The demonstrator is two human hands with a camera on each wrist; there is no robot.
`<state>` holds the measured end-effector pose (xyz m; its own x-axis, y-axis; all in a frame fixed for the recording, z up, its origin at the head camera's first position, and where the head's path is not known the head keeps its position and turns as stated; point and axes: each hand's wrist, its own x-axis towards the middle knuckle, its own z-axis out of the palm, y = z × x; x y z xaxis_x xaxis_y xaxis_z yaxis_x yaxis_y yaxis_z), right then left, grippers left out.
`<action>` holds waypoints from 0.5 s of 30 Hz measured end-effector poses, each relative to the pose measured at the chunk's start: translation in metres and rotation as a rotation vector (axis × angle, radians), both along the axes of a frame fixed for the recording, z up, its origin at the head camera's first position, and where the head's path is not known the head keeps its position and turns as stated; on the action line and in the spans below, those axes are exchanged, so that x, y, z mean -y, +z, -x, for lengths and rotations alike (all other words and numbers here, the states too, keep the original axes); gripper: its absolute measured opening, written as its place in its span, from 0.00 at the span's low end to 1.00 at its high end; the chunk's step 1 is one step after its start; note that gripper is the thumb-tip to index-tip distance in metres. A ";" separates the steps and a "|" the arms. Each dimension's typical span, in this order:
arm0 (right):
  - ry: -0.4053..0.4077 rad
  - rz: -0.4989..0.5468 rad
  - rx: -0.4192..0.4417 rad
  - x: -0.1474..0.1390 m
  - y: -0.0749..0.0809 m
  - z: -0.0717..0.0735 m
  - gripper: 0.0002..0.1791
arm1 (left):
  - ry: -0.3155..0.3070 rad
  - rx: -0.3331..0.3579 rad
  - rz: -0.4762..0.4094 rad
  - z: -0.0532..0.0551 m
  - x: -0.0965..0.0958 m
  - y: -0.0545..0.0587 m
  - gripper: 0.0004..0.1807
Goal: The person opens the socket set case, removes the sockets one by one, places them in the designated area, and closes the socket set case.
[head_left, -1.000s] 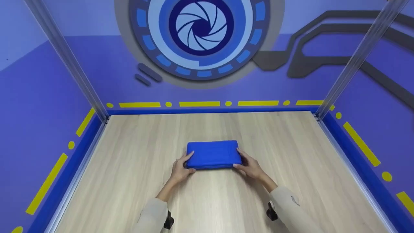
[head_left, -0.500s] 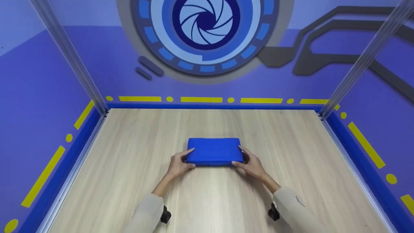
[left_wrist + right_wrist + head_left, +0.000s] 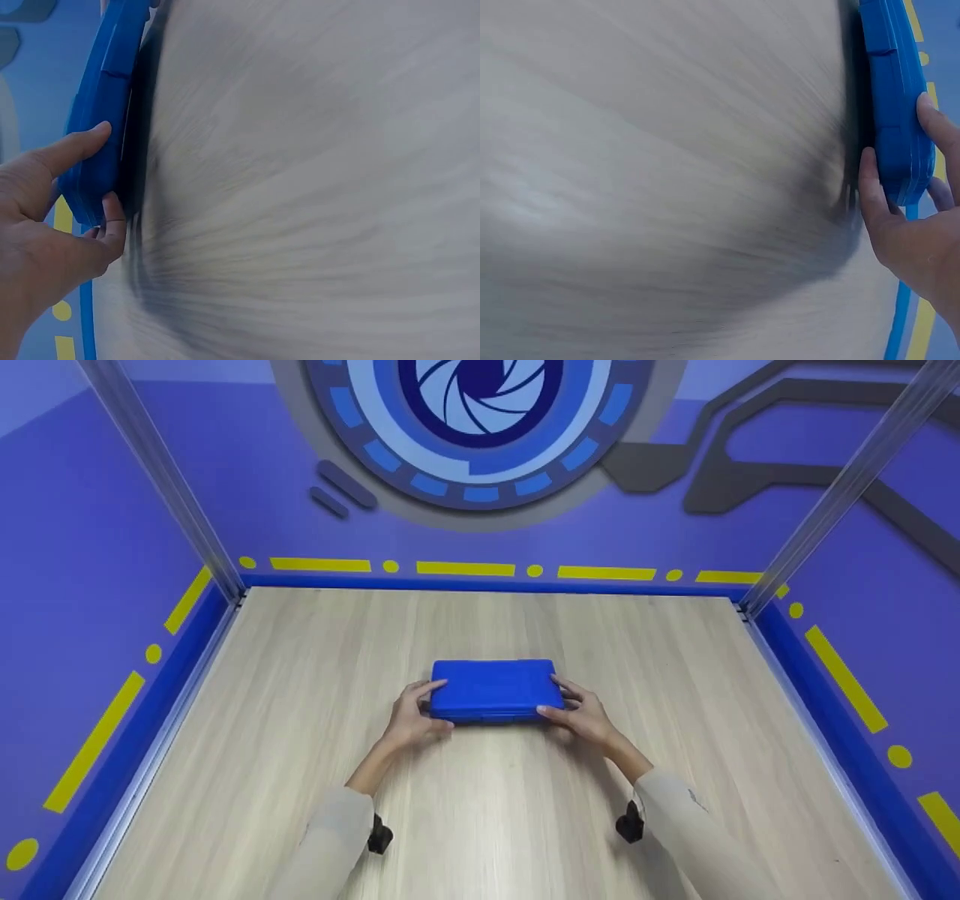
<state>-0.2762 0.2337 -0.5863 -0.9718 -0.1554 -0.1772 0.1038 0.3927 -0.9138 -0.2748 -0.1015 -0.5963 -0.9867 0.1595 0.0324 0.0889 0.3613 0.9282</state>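
Observation:
A flat blue hard case (image 3: 491,686) with rounded corners lies lengthwise across the middle of the head view, lid side up. My left hand (image 3: 411,716) grips its left end, and my right hand (image 3: 585,716) grips the right end. Seen from the left wrist, that hand (image 3: 52,217) has fingers on both sides of the end of the case (image 3: 101,135). From the right wrist, the other hand (image 3: 915,225) does the same, with a latch-like seam along the case's side (image 3: 896,105). A dark shadow runs along the case's underside, close over the table.
The wood-grain table (image 3: 480,810) reaches back to a blue-purple wall (image 3: 187,510) with yellow dashes. Side walls and metal posts (image 3: 172,487) enclose it left and right. Black wrist devices (image 3: 380,835) hang below the light sleeves (image 3: 330,832).
The head view has tilted down, so table, case and hands appear higher in the picture. Both hands keep their grip at the case's ends, and a little more of its front side shows.

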 end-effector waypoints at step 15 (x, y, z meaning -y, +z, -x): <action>0.039 0.115 0.110 -0.012 0.016 0.013 0.44 | -0.083 -0.212 0.266 0.002 0.001 -0.001 0.41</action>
<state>-0.2892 0.2461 -0.5701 -0.9403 -0.2183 -0.2612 0.1923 0.2923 -0.9368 -0.2769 -0.1026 -0.5971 -0.9459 0.2689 0.1818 0.3086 0.5714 0.7605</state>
